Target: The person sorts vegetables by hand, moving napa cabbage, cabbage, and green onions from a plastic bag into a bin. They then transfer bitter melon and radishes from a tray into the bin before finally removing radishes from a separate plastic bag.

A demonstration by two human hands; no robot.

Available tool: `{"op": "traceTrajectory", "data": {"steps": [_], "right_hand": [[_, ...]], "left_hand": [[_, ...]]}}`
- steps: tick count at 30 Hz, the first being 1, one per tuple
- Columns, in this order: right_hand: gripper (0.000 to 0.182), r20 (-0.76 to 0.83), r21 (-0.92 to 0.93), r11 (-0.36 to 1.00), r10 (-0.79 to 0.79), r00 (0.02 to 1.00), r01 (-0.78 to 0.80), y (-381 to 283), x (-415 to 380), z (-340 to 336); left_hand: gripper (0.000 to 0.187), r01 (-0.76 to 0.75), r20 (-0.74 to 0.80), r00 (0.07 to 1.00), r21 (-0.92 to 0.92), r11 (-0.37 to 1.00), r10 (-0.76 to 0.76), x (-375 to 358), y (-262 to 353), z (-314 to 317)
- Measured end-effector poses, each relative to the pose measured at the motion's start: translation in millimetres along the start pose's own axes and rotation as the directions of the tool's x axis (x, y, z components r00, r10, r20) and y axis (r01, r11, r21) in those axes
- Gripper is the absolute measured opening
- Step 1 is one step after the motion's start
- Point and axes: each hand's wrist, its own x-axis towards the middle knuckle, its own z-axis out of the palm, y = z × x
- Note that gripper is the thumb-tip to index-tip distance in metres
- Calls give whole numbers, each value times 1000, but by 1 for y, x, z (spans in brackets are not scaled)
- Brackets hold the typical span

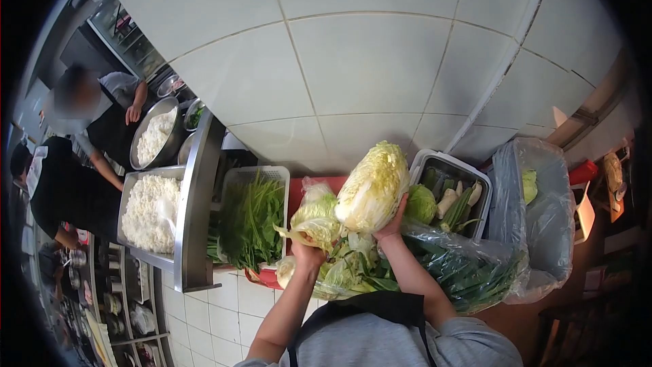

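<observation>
A large napa cabbage [373,187], pale yellow-white, is held up in front of me, tilted, with its leafy end toward the wall. My right hand [392,223] grips it from the right near its base. My left hand [309,251] is closed on a loose outer cabbage leaf [316,223] just left of the head; its fingers are partly hidden. Below both hands lies a pile of trimmed cabbage leaves [350,268]. Behind the left hand a bagged pale cabbage [318,192] rests on something red.
Left stands a white basket of leafy greens [252,214]. Right are a tub with green cabbage and other vegetables [483,183], bagged greens [462,268] and a plastic-lined bin [553,224]. A steel counter [197,211] holds rice trays [153,214]. Two people work far left; a tiled wall rises ahead.
</observation>
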Motion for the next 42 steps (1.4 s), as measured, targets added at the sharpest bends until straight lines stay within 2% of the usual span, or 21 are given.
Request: {"op": "traceTrajectory", "data": {"steps": [3,5,7,9,10,11,14,15,16,17,19,20,21,24,28,29,32,35,38,39,42], "right_hand": [[75,10,-80,997,18,1000,-17,-12,3,-6],[75,-14,-220,975,4,1000,-7,-16,4,-14],[75,-36,-300,952,46,998,-54,-19,-2,-9],[75,-31,-303,946,113,993,-117,-15,-2,-11],[75,-35,-308,942,132,991,-136,-10,0,-14],[74,-39,-312,937,152,988,-156,-5,2,-18],[73,-12,-343,922,188,982,-180,3,-1,-9],[73,4,-360,916,193,981,-179,3,-2,-6],[73,-6,-369,912,193,981,-182,4,-2,-8],[73,-17,-379,907,193,981,-185,6,-1,-13],[74,-31,-406,898,174,984,-172,9,-4,-6],[75,-32,-422,894,152,988,-151,8,-11,12],[76,-32,-438,890,127,991,-128,8,-15,23],[79,14,-383,916,137,990,-122,5,-17,29],[75,13,-370,912,195,981,-176,-12,-11,18],[73,-55,-415,890,184,981,-190,-9,-8,11],[70,-65,-316,938,130,989,-144,-8,-6,6],[71,-54,-219,957,184,981,-191,-5,-7,-3],[72,-14,-150,977,150,989,-150,8,-5,-22],[71,10,-101,985,143,990,-141,14,-4,-29],[71,88,-6,991,131,988,-131,21,-1,-36]], "left_hand": [[49,89,-61,993,-109,990,-96,17,-24,-25],[50,-32,-41,998,411,911,53,30,-25,-34],[56,-144,44,981,813,565,187,47,-26,-51],[56,-60,33,979,990,132,199,63,-25,-62],[56,-7,28,977,995,-102,210,69,-23,-66],[48,14,4,993,988,-154,116,45,-8,-28],[45,-200,217,976,910,-362,8,59,3,-39],[48,-80,154,970,933,-350,190,43,10,-21],[49,-315,382,856,920,-234,349,55,13,-32],[53,-418,427,828,902,-108,364,27,26,6],[64,-536,524,825,844,-2,213,-7,22,45],[84,-522,516,853,847,99,79,-27,15,64],[100,-491,526,831,846,-206,179,-44,-1,71],[106,-630,661,699,750,-203,273,-42,1,76],[104,-675,643,718,736,43,267,-52,8,84],[104,-691,658,704,722,44,268,-55,6,86],[99,-759,743,594,645,-93,309,-50,-1,88],[89,-723,730,584,667,-183,354,-45,-5,87],[78,-663,679,686,731,-160,261,-37,-7,81],[69,-664,712,628,700,-261,313,-40,-12,82],[63,-672,674,614,719,-175,410,-40,-14,76]]}}
